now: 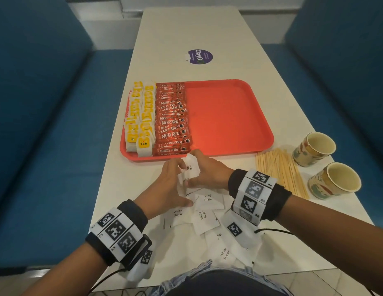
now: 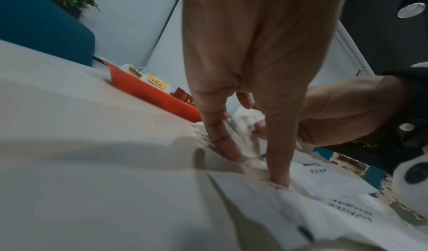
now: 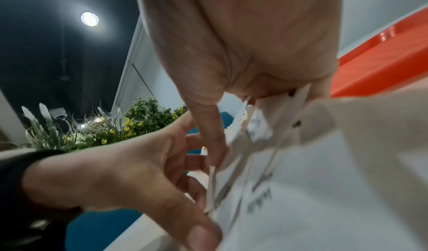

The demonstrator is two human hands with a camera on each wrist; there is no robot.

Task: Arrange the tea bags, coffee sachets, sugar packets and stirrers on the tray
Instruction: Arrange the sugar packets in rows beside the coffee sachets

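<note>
Loose sugar packets [image 1: 204, 218] marked "White Sugar" lie scattered on the table [image 1: 282, 107] closest to the person's lap, some overlapping, at all angles. Just beyond them both hands meet over a small gathered bundle of packets [image 1: 189, 168], held upright between them right at the near rim of the red tray [image 1: 229, 116]. The left hand [image 1: 171, 184] curls its fingers around the bundle's left side, with its thumb pressed down on the loose packets beneath; the right hand [image 1: 207, 171] curls round the bundle from the right, its fingers closing on the top edges. In the right wrist view the packets stand on edge between the two hands, though blur hides how many there are.

The bundle sits straight in front of both hands and just short of the tray's near rim, so the move to come is, I judge, a short push forward. The free tray floor lies ahead and to the right, beside the coffee sachets [image 1: 172, 120], whose column runs away from the person; tea bags [image 1: 139, 116] fill the two columns further left. A sugar column laid along that same axis would fit beside the sachets. The right hand is the nearer to that bare stretch.

Wooden stirrers [image 1: 280, 171] wait in a loose fan on the table right of the hands, with two paper cups [image 1: 314, 148] beyond them.
</note>
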